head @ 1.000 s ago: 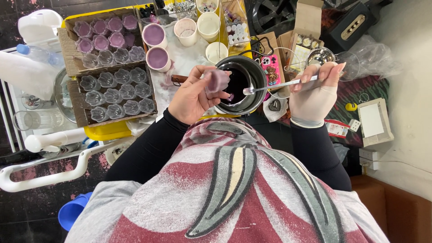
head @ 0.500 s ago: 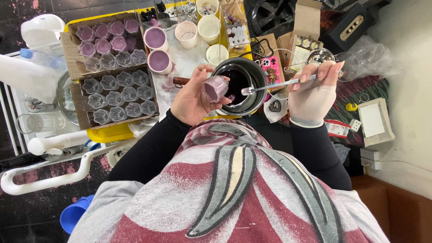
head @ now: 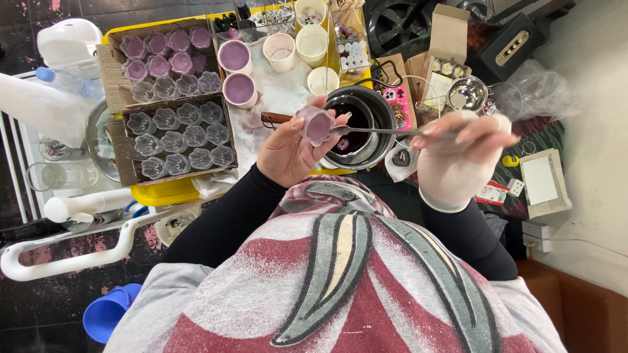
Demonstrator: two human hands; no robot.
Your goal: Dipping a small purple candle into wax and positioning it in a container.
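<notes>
Head view recorded: left hand [head: 286, 151] pinched shut on a small clear cup [head: 318, 125] of purple wax, held at the near rim of a steel pot [head: 366, 104]; right hand [head: 458, 157] closed around a long spoon [head: 386, 131] reaching over the pot. Cardboard trays [head: 118, 147] of moulds lay well left.

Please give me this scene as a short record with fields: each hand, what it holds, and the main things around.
Left hand: holds a small clear flower-shaped cup with purple filling, above the table.
Right hand: in a white glove, holds a long metal spoon whose tip reaches over the pot.
Pot: round metal pot with dark liquid, between the hands.
Boxes: cardboard box of empty clear moulds; behind it, a cardboard box partly filled with purple moulds.
Cups: two round cups with purple filling.
</notes>
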